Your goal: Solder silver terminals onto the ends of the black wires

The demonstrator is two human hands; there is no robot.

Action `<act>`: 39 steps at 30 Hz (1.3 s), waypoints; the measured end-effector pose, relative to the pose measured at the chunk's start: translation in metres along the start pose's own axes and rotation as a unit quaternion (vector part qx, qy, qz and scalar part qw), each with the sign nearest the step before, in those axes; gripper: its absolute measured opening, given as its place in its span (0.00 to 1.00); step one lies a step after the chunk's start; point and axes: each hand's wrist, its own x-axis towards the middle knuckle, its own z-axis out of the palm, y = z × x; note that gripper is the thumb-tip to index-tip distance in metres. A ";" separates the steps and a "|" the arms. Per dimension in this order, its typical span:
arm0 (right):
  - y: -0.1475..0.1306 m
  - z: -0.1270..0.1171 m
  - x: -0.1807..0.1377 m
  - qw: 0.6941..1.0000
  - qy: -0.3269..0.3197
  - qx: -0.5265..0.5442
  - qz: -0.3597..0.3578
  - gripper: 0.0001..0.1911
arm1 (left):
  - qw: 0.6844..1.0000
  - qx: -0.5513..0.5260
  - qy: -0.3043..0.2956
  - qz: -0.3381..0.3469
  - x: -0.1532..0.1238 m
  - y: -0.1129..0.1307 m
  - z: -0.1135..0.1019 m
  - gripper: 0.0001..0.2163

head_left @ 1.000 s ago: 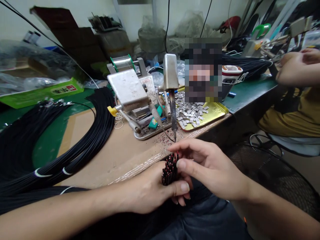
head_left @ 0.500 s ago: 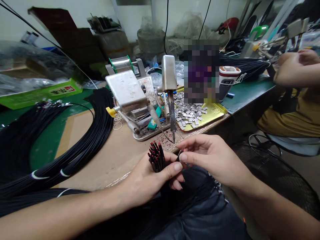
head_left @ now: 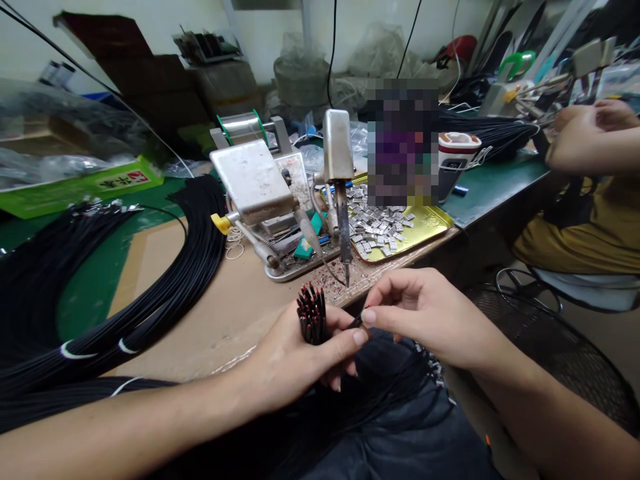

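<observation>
My left hand [head_left: 315, 353] is wrapped round a bundle of black cables [head_left: 311, 317], whose reddish cut ends stick up above the fist. Thumb and index finger of my right hand [head_left: 413, 313] pinch the end of a single black cable [head_left: 356, 321], which also passes by my left thumb and index finger. The cable's tip is mostly hidden by my right fingers. Just above both hands a soldering iron [head_left: 343, 223] hangs in its stand, tip pointing down. Behind it a gold tray [head_left: 425, 227] holds many small metal connectors [head_left: 380, 230].
Coils of black cable [head_left: 200, 253] lie on the left. A solder wire spool [head_left: 243, 128] stands behind a metal feeder stand [head_left: 253, 180]. Red and dark scraps [head_left: 330, 272] litter the board. A cup [head_left: 456, 163] is beyond the tray. At right are a co-worker's hands [head_left: 583, 137] and a fan [head_left: 550, 353].
My right hand has shifted slightly to the right, its index finger drawing in towards the thumb. The bundle in my left hand stands a little more upright.
</observation>
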 end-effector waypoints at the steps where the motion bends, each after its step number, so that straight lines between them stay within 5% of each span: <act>1: 0.000 -0.001 0.000 1.000 -0.001 -0.007 0.000 0.04 | 1.000 -0.004 0.002 -0.002 0.000 -0.001 0.000 0.17; 8: 0.006 -0.011 0.002 0.998 -0.029 0.060 -0.021 0.06 | 0.995 -0.071 0.029 0.065 0.004 -0.009 -0.005 0.17; 14: 0.013 0.015 0.000 0.963 -0.071 0.243 -0.091 0.07 | 0.995 -0.085 -0.005 0.042 0.003 -0.007 -0.004 0.17; 17: 0.014 0.011 0.005 0.970 -0.089 0.203 -0.095 0.06 | 0.996 -0.078 0.011 0.041 0.004 -0.009 -0.004 0.17; 19: 0.014 -0.004 0.014 0.989 -0.050 0.088 -0.111 0.04 | 0.996 -0.077 0.021 0.040 0.004 -0.009 -0.004 0.16; 21: 0.017 -0.023 0.027 0.980 0.076 -0.062 -0.170 0.03 | 0.997 -0.069 0.027 0.035 0.004 -0.009 -0.003 0.15; 24: 0.028 -0.045 0.050 0.891 0.274 -0.257 -0.254 0.06 | 0.998 -0.055 0.038 0.021 0.004 -0.006 -0.001 0.13; 31: 0.044 -0.042 0.075 0.815 0.299 -0.420 -0.263 0.05 | 0.996 -0.073 0.053 0.014 0.005 -0.006 -0.002 0.13; 39: 0.044 -0.040 0.075 0.857 0.324 -0.319 -0.243 0.02 | 0.994 -0.089 0.063 0.010 0.004 -0.007 -0.001 0.15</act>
